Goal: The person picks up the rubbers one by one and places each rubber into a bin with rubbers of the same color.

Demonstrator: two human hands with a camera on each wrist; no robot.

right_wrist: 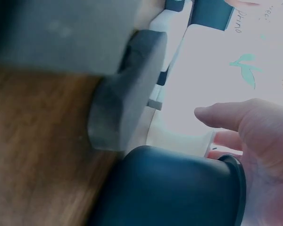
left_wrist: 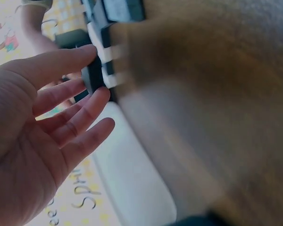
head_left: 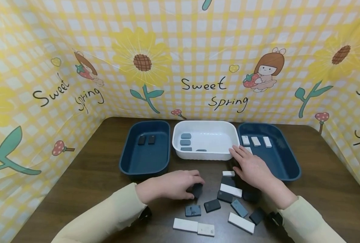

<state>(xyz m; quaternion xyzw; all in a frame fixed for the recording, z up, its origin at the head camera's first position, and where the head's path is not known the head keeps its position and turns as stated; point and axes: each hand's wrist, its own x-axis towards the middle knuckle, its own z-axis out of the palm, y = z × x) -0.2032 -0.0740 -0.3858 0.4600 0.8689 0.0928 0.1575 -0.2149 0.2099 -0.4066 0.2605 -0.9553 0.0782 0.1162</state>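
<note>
Black block [head_left: 197,191] | left hand [head_left: 180,184] pinches it | right hand [head_left: 254,168] outstretched, loosely uncurled, at white bin [head_left: 202,156]

We see R bare hand [right_wrist: 266,139], thumb straight, by rim corner of dk-blue glossy bin [right_wrist: 174,188]; dk-grey rectangular block [right_wrist: 132,96] on brown wood tabletop [right_wrist: 37,136], nr bin's edge.

Blocks [head_left: 212,205] before three trays [head_left: 202,156]

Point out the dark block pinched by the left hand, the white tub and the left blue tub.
Pinched dark block [head_left: 197,191]: head view, its visible face.
White tub [head_left: 202,155]: head view, front wall.
Left blue tub [head_left: 146,158]: head view, bare floor.
</note>
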